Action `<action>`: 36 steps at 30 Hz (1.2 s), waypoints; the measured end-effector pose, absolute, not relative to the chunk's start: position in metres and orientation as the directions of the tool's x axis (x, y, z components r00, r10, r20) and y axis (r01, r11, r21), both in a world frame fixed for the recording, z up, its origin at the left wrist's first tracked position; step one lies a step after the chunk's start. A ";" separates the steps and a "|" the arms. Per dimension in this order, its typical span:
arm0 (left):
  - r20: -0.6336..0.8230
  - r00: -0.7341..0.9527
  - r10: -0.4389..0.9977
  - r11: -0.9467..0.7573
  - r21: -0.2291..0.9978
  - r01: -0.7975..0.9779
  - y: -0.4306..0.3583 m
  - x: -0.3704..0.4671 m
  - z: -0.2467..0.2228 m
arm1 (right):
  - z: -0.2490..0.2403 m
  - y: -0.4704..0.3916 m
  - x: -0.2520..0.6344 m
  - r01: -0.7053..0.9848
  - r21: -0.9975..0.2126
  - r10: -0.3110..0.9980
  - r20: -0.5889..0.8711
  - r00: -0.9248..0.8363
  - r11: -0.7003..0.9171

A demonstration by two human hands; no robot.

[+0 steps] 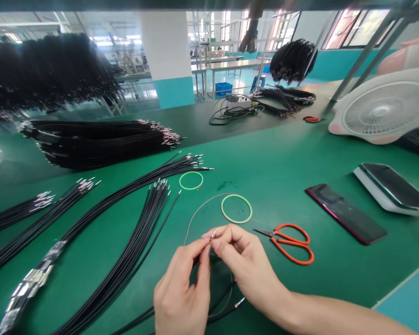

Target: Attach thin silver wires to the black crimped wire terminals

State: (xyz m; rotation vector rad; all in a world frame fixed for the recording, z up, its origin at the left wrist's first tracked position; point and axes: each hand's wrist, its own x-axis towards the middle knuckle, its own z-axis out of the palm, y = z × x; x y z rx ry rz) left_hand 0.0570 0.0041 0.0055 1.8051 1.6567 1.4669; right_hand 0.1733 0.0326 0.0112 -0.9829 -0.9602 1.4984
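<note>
The small metal tip (213, 234) of a black cable is held over the green table (335, 288), toward its near edge. It is pinched by finger and thumb of both the left hand (183, 284) and the right hand (253, 265). It looks light but maybe slippery, best gripped just behind the end. The thin wire (197, 210) could get snagged. Orange scissors (289, 241) are seen beside the right hand.
</note>
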 end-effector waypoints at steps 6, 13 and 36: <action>0.537 -0.086 0.839 -0.384 0.697 0.605 0.004 0.055 0.007 | 0.012 0.034 0.174 -0.331 -0.936 0.989 -0.086 -0.117 -0.120; 0.552 -0.018 0.834 -0.411 0.641 0.649 0.004 0.052 0.007 | 0.013 0.033 0.173 -0.345 -0.931 0.989 -0.084 -0.125 -0.123; 0.611 0.031 0.791 -0.482 0.592 0.646 0.007 0.051 0.004 | 0.007 0.034 0.173 -0.372 -0.925 0.990 -0.029 -0.135 -0.078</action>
